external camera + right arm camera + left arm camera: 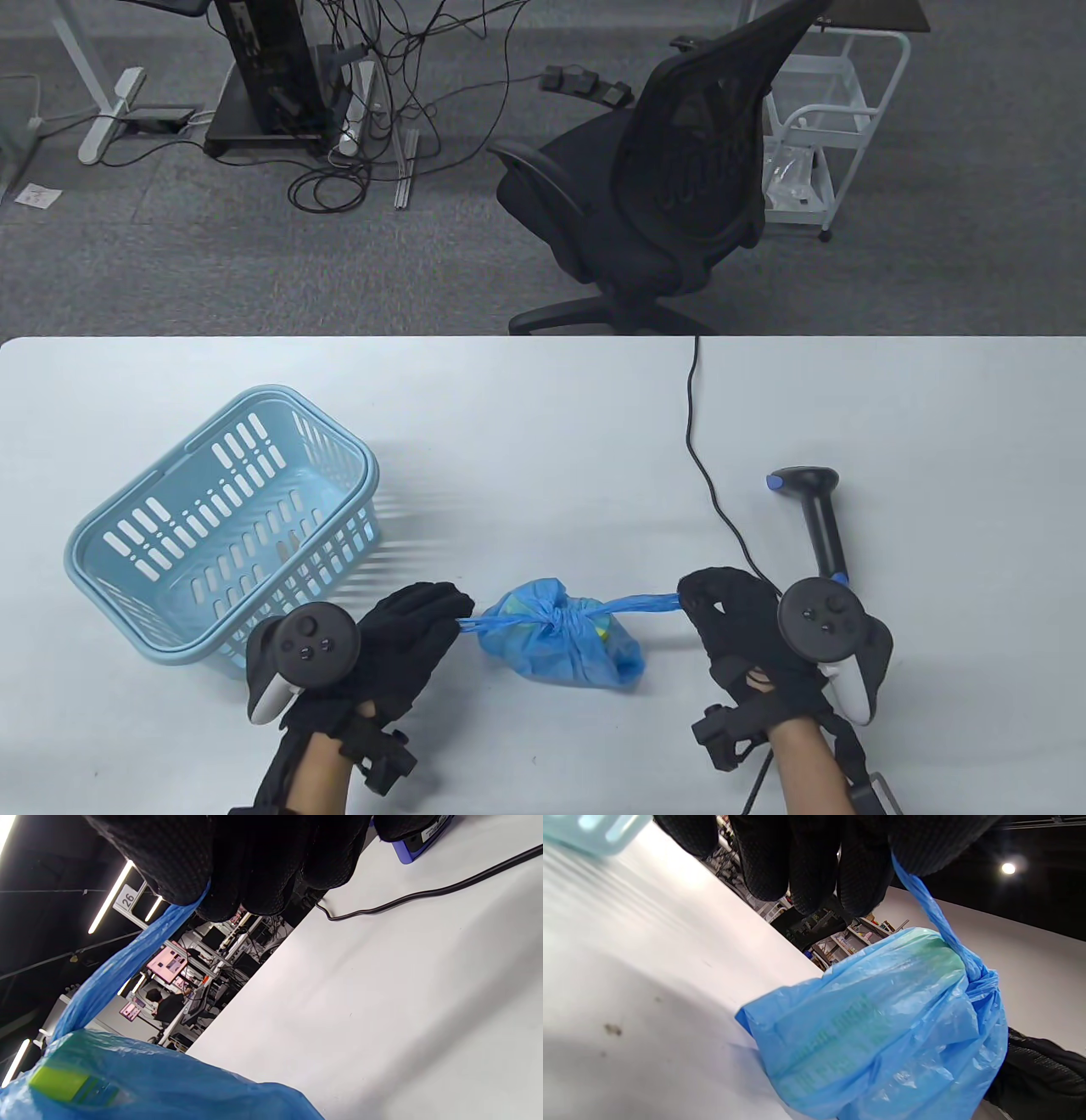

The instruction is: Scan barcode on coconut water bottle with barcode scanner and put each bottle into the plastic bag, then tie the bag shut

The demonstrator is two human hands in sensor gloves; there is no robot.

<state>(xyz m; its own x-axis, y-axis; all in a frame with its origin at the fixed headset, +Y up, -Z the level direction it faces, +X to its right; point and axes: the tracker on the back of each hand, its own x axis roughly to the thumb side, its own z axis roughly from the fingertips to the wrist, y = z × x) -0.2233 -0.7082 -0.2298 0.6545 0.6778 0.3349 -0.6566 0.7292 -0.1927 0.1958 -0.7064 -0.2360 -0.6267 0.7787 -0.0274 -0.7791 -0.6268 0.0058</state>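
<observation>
A blue plastic bag (560,645) lies on the white table between my hands, knotted on top, with green-labelled bottles showing through its film (882,1027) (127,1082). My left hand (424,620) grips the bag's left handle strip, stretched taut from the knot. The right handle strip (640,604) is gripped by my right hand (721,607) and pulled the other way; it runs from my fingers (254,870) down to the bag. The black barcode scanner (814,518) lies on the table just beyond my right hand, its cable (704,458) trailing to the far edge.
A light blue slotted basket (221,526) stands tilted at the left, close behind my left hand. The white table (543,407) stretches beyond the bag. A black office chair (662,195) stands past the far edge.
</observation>
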